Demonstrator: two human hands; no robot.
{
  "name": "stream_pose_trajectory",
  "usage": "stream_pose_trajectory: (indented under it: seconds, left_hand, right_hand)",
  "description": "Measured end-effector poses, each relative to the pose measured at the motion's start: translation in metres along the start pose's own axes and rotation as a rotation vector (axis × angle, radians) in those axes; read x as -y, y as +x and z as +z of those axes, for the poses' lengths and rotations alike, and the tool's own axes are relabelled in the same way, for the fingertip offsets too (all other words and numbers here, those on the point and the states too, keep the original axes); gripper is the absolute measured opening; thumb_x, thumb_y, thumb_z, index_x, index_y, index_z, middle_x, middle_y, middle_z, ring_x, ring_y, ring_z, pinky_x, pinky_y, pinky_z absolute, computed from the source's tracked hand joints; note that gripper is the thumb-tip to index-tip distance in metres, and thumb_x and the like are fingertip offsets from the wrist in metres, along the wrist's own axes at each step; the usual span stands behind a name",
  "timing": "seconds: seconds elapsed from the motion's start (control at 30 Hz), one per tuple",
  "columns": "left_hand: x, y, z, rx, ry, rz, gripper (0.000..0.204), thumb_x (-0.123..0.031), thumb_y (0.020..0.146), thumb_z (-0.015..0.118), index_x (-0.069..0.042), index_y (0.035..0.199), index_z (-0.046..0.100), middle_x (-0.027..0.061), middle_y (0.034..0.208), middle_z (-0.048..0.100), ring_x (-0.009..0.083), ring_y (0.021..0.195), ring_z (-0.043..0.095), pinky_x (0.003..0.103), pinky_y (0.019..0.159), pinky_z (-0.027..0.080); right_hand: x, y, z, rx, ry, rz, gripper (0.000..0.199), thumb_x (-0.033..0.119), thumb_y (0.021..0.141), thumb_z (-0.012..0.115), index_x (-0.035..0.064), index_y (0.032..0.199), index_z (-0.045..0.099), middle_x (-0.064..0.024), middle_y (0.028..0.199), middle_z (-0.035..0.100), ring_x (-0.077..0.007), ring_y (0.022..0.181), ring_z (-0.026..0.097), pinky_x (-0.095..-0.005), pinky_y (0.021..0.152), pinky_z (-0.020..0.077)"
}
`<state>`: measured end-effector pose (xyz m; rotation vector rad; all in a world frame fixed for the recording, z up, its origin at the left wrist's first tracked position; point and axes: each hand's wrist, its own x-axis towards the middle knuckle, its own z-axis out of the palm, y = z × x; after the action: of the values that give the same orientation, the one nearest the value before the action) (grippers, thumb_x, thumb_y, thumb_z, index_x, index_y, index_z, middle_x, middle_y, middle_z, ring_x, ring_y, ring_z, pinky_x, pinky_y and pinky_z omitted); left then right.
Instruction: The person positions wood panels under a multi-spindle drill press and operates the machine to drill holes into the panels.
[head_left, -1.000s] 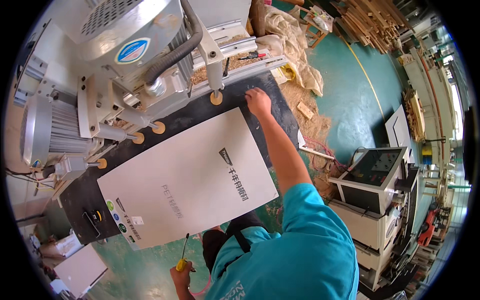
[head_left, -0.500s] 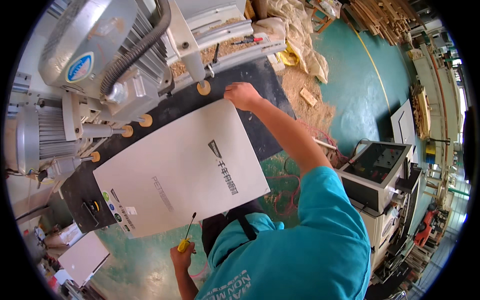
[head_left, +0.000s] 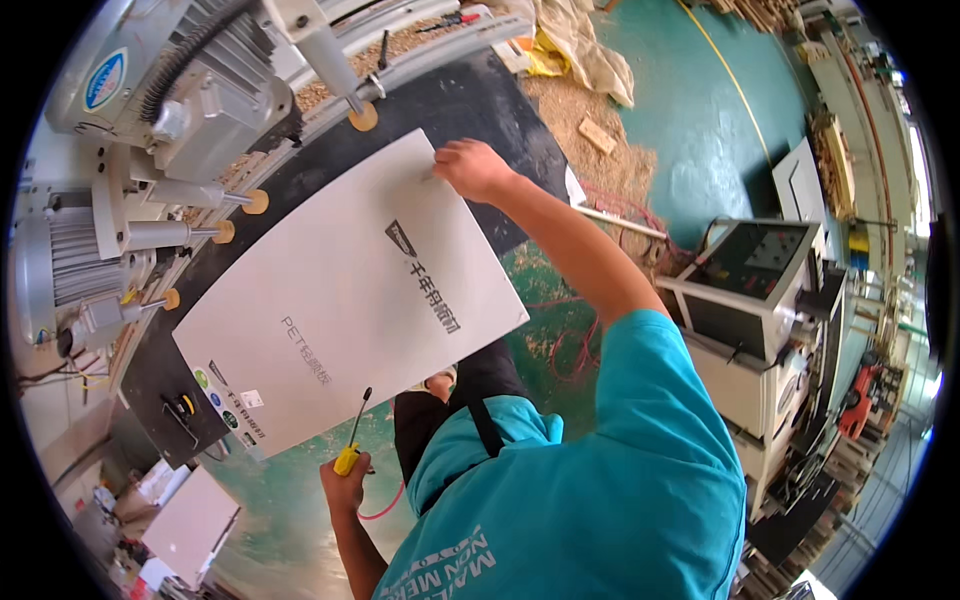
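Large white rectangular panel [head_left: 350, 270] w/ print lies mid-frame on black tabletop [head_left: 490, 105]. R hand [head_left: 472, 168] curls by its top corner, prob. to steady it; can't tell if pinching. L hand [head_left: 343, 490], lower centre, wraps yellow-handled screwdriver [head_left: 347, 459], prob. leaving R free.

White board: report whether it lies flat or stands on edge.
Flat: the white board lies printed face up on the black table, overhanging it toward the person.

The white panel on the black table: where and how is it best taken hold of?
The white panel is probably best pinched along its near long edge, from the person's side, above and below: that edge overhangs the black table, with green floor showing beyond.
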<state>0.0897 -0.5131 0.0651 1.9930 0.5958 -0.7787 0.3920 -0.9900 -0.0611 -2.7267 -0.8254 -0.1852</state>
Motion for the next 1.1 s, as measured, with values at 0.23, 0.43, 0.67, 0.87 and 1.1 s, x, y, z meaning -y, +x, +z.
stream_pose_trajectory:
  seconds: [0.23, 0.43, 0.67, 0.87, 1.1]
  left_hand:
    - [0.065, -0.003, -0.017, -0.02, -0.008, 0.101, 0.031, -0.024, 0.081, 0.077, 0.004, 0.075, 0.068, 0.0061, 0.066, 0.066, 0.0119, 0.06, 0.062, 0.03, 0.059, 0.051]
    - [0.07, 0.004, -0.028, 0.082, 0.328, 0.275, 0.039, -0.034, 0.079, 0.078, 0.002, 0.07, 0.068, 0.0066, 0.06, 0.065, 0.0132, 0.057, 0.061, 0.033, 0.055, 0.048]
    - [0.052, -0.002, -0.034, 0.205, 0.252, 0.299, 0.038, -0.035, 0.078, 0.079, 0.001, 0.071, 0.07, 0.0069, 0.062, 0.068, 0.0164, 0.056, 0.063, 0.034, 0.057, 0.049]
    - [0.045, -0.004, -0.052, 0.109, 0.112, 0.254, 0.037, -0.029, 0.078, 0.08, 0.003, 0.066, 0.068, 0.0067, 0.061, 0.067, 0.0153, 0.056, 0.063, 0.033, 0.058, 0.05]
    - [0.036, -0.007, -0.055, -0.006, 0.507, 0.432, 0.047, -0.041, 0.078, 0.077, 0.004, 0.071, 0.067, 0.0154, 0.058, 0.063, 0.028, 0.055, 0.062, 0.042, 0.057, 0.047]
  right_hand:
    - [0.133, -0.222, -0.009, 0.464, 0.138, 0.012, 0.017, 0.016, 0.085, 0.058, 0.0113, 0.097, 0.068, -0.0092, 0.092, 0.065, -0.0304, 0.092, 0.064, -0.042, 0.076, 0.0548]
    - [0.232, -0.373, -0.017, 0.555, 0.126, 0.277, 0.009, 0.016, 0.081, 0.062, 0.0093, 0.085, 0.067, -0.0102, 0.089, 0.064, -0.0301, 0.094, 0.064, -0.0438, 0.077, 0.0524]
    - [0.183, -0.22, -0.021, -0.147, 0.007, 0.788, 0.017, 0.014, 0.085, 0.057, 0.0107, 0.097, 0.068, -0.0096, 0.088, 0.062, -0.0322, 0.086, 0.063, -0.0441, 0.073, 0.0531]
    - [0.212, -0.264, 0.029, -0.075, 0.042, 0.894, 0.015, 0.015, 0.081, 0.061, 0.01, 0.093, 0.068, -0.009, 0.084, 0.062, -0.0316, 0.083, 0.064, -0.044, 0.071, 0.0534]
    - [0.2, -0.245, 0.0, -0.194, -0.077, 0.916, 0.007, 0.006, 0.075, 0.058, 0.0084, 0.078, 0.064, -0.0094, 0.081, 0.062, -0.0321, 0.076, 0.063, -0.0455, 0.068, 0.0519]
